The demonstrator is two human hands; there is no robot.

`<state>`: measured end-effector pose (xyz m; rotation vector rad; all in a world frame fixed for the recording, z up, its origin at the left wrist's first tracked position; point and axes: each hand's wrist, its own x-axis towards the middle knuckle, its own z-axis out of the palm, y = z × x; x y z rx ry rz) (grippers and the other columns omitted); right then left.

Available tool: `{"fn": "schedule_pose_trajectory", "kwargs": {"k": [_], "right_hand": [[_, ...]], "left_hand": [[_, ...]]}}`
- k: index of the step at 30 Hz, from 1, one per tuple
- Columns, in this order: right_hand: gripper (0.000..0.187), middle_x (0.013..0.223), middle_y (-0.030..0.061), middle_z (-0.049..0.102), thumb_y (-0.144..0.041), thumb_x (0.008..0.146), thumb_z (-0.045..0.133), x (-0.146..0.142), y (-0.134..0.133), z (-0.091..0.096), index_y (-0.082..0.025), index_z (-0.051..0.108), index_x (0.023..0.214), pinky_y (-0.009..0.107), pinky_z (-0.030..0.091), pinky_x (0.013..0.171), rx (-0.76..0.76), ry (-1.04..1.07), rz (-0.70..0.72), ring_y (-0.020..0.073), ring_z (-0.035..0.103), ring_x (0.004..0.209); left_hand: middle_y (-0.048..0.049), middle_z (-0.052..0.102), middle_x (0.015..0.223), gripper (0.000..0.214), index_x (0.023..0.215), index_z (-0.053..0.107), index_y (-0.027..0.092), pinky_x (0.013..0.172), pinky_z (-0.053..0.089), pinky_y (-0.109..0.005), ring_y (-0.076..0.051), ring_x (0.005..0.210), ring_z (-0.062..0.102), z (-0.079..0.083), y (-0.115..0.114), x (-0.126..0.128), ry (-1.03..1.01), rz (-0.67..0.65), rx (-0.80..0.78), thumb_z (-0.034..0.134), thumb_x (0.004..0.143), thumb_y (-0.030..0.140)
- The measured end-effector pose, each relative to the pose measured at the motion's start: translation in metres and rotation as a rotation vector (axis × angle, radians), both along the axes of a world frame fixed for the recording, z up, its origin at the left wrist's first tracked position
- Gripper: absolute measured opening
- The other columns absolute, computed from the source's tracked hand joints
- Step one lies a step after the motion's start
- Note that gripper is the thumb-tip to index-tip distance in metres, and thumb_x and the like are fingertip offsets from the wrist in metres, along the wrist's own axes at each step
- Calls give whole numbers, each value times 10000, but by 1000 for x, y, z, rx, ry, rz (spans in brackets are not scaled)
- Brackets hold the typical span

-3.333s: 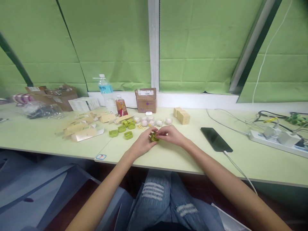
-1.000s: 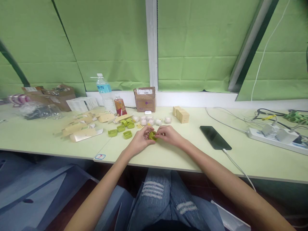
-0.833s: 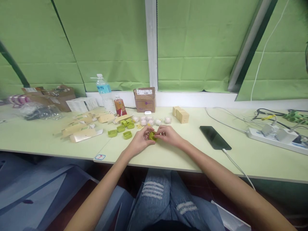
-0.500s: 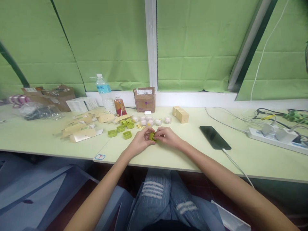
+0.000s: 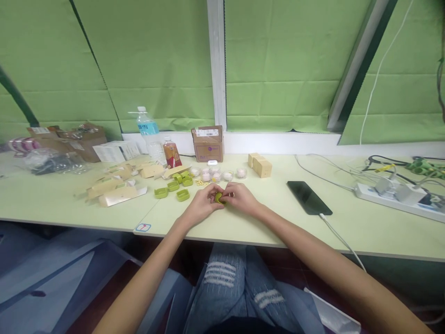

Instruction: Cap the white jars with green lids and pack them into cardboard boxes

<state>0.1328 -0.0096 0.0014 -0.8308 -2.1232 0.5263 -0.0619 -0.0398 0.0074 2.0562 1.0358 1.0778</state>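
Between both hands, just above the table, is a small olive-green case (image 5: 219, 198), partly covered by fingers. My left hand (image 5: 206, 200) is closed around its left side. My right hand (image 5: 238, 196) pinches at its right side; whether anything else is in those fingers is hidden. Several similar green cases (image 5: 182, 195) lie on the table to the left, some open like shallow trays. Small yellow pieces (image 5: 201, 183) lie just beyond my left hand. Behind them stand several round clear tubs (image 5: 227, 176) with pale pink contents, and a white earbud case (image 5: 212, 163).
Flattened cardboard boxes (image 5: 121, 192) lie to the left. At the back are a water bottle (image 5: 148, 127), a red-labelled drink (image 5: 172, 153) and a brown carton (image 5: 207, 144). Tan boxes (image 5: 261, 166), a phone (image 5: 308, 197) on a cable and a power strip (image 5: 399, 197) are rightward.
The fingers of my right hand have shifted slightly at the green case, which shows a little less between the hands. The whole view has moved a touch; the other objects lie as before.
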Motion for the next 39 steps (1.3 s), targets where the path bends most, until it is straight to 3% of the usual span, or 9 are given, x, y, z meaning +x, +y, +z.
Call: {"fn": "schedule_pose_trajectory", "kwargs": {"k": [2, 4, 6, 9, 15, 19, 27, 34, 39], "right_hand": [[118, 750, -16, 591, -160, 751, 792, 0, 1, 1, -173, 674, 747, 263, 393, 679, -35, 62, -100, 144, 540, 731], [280, 744, -40, 583, -228, 665, 850, 2, 3, 1, -185, 621, 821, 259, 397, 648, -133, 148, -158, 147, 540, 712], [382, 739, -48, 598, -296, 630, 860, 4, 4, 0, -191, 598, 888, 259, 422, 626, -285, 218, -108, 150, 564, 684], [289, 727, -14, 649, -350, 689, 797, 5, 7, -3, -170, 625, 834, 269, 464, 639, -462, 245, 61, 158, 613, 680], [240, 690, 1, 686, -339, 691, 799, 5, 10, -3, -147, 677, 767, 256, 471, 623, -487, 252, 99, 152, 631, 653], [228, 722, 17, 717, -328, 698, 799, 10, 14, -2, -135, 711, 780, 269, 493, 661, -533, 224, 209, 159, 654, 674], [177, 699, -1, 688, -287, 725, 757, 7, 12, -6, -146, 670, 787, 266, 479, 643, -485, 213, 158, 156, 634, 661], [109, 615, -50, 520, -196, 792, 624, 1, -1, 2, -175, 558, 707, 238, 307, 559, -230, -1, -18, 110, 454, 579], [168, 629, -29, 523, -84, 788, 566, -3, -8, 7, -191, 488, 685, 249, 276, 566, -126, -92, -82, 124, 465, 604]], "left_hand": [[-21, 695, 958, 421, 1068, 600, 207, 816, 467, -327, -170, 814, 590, 1, -1, 1, -25, -8, -9, 809, 703, 204], [-26, 704, 995, 431, 1068, 580, 215, 833, 472, -330, -177, 852, 614, 1, -2, 2, -39, -17, -23, 807, 702, 192], [-25, 707, 995, 429, 1061, 567, 222, 842, 475, -334, -190, 890, 631, 2, -4, 3, -39, -20, -31, 805, 706, 190], [-31, 708, 1007, 419, 1042, 554, 224, 855, 481, -341, -203, 936, 642, 2, -5, 4, -37, -30, -39, 805, 709, 185], [-40, 705, 1061, 422, 1028, 560, 218, 870, 484, -342, -203, 962, 642, 2, -5, 3, -63, -32, -54, 813, 693, 185], [-31, 695, 1022, 428, 1035, 556, 216, 889, 482, -348, -203, 963, 645, 4, -4, 3, -46, -47, -89, 810, 693, 187], [-35, 681, 1005, 397, 974, 542, 211, 867, 489, -352, -187, 902, 621, 3, -5, 4, -49, -49, -67, 813, 684, 195], [4, 630, 907, 376, 931, 531, 211, 783, 469, -306, -150, 796, 563, 3, -5, 5, -56, -35, -57, 802, 671, 186], [11, 607, 859, 377, 930, 526, 210, 757, 453, -295, -148, 765, 538, 2, -4, 6, -62, -39, -40, 793, 665, 193]]}}
